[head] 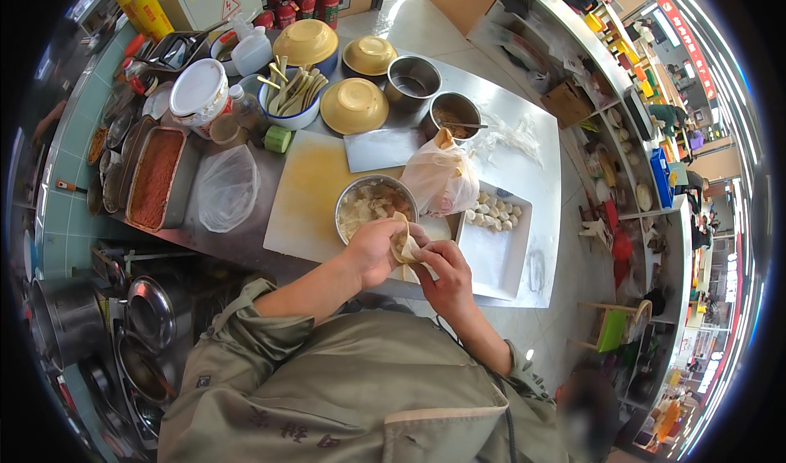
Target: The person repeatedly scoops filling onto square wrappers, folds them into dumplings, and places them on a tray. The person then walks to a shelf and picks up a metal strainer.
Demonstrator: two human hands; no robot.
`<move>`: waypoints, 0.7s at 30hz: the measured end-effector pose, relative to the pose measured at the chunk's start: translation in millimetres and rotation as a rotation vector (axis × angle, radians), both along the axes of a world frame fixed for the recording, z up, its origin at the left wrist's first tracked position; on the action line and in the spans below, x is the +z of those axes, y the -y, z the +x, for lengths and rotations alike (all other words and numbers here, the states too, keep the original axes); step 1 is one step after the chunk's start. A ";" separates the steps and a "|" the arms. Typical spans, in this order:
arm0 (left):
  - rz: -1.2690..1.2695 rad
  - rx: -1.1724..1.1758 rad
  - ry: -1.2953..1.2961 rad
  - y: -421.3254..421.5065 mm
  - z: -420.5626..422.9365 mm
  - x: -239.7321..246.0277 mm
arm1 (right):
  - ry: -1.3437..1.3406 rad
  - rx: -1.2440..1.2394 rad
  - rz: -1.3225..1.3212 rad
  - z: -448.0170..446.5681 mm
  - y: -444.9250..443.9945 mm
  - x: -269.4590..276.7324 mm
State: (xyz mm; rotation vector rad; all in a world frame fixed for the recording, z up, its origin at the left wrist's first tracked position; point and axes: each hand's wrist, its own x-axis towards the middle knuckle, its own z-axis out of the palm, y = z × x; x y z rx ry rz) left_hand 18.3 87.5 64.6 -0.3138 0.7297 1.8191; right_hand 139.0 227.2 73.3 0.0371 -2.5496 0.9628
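Observation:
A folded dough wrapper [403, 242] is held between my two hands, just at the near right rim of a steel bowl. My left hand [373, 251] cradles it from the left. The fingers of my right hand [443, 268] pinch its right edge; the inside of the wrapper is mostly hidden. In the steel bowl [368, 207] lies a pale, lumpy filling. Behind my hands stands a white plastic bag [443, 174] with yellowish wrappers showing at its mouth. Several small wrapped dumplings [494, 211] sit at the far end of a white tray [494, 260] on the right.
The bowl rests on a cutting board [310, 180] with a cleaver blade [384, 148] behind it. At the left are a pan of red powder [155, 177], a clear plastic bag [228, 186] and a cut green vegetable [277, 139]. Steel pots [413, 82] and yellow bowls [354, 105] stand farther back.

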 end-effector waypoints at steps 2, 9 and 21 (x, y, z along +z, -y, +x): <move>0.066 0.015 0.037 -4.5 2.7 5.1 | -0.026 -0.055 -0.085 5.0 -8.2 -6.6; 0.032 -0.094 -0.698 -19.3 33.0 1.3 | 0.273 -0.177 -0.691 19.7 -37.6 -7.7; -0.393 -0.278 -1.251 -87.3 62.0 -24.8 | 0.406 -0.411 -1.373 35.9 -81.7 12.5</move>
